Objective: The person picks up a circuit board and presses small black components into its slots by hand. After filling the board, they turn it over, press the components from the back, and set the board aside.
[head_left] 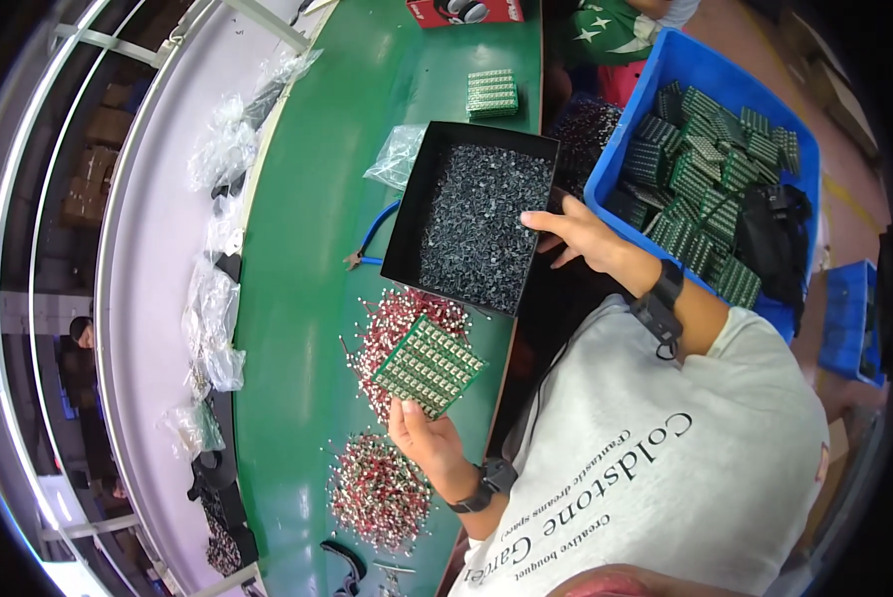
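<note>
My left hand [428, 448] pinches a green circuit board panel [431, 366] by its near corner, thumb on top. Rows of small pale squares cover the panel, which is held above a pile of short red pieces with whitish ends [406, 308]. My right hand [591, 237] grips the right rim of a shallow black box [403, 234], its thumb over the edge and its fingers outside. Many tiny dark grey-blue parts [481, 224] fill most of the box. A second red-and-white pile [379, 493] lies nearer, below my left hand.
Blue-handled cutters [369, 239] and a clear plastic bag [396, 157] lie beside the box on the green table [297, 328]. Beyond stands a stack of green boards [492, 93]. A blue bin [605, 164] of boards stands right. Another person's green clothing [600, 30] shows behind.
</note>
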Demonstrator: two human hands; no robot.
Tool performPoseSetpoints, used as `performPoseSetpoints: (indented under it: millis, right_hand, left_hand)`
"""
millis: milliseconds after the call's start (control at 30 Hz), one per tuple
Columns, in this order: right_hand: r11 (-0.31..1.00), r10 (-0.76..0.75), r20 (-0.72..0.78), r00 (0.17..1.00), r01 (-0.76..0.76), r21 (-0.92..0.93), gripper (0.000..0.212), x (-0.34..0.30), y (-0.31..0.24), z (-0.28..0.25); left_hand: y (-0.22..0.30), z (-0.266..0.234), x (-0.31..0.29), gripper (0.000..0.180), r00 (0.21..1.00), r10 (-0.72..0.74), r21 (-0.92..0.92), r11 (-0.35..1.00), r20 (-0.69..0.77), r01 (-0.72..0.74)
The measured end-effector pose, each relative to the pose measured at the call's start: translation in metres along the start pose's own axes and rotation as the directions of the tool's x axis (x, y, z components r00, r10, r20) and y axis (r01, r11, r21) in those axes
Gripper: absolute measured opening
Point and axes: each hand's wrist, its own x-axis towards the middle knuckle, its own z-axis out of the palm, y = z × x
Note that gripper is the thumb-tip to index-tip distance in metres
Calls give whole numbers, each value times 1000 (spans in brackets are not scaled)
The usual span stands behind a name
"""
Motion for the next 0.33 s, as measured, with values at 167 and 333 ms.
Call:
performPoseSetpoints:
  millis: [167, 333]
  right_hand:
    - [980, -68, -51, 996, 76, 183, 59, 5, 15, 10]
    - [945, -148, 88, 985, 114, 308, 63, -8, 18, -7]
  left_hand:
    - [-8, -20, -6, 30, 999, 21, -18, 1000, 43, -20]
    - [-9, -26, -9, 37, 998, 65, 1, 998, 5, -65]
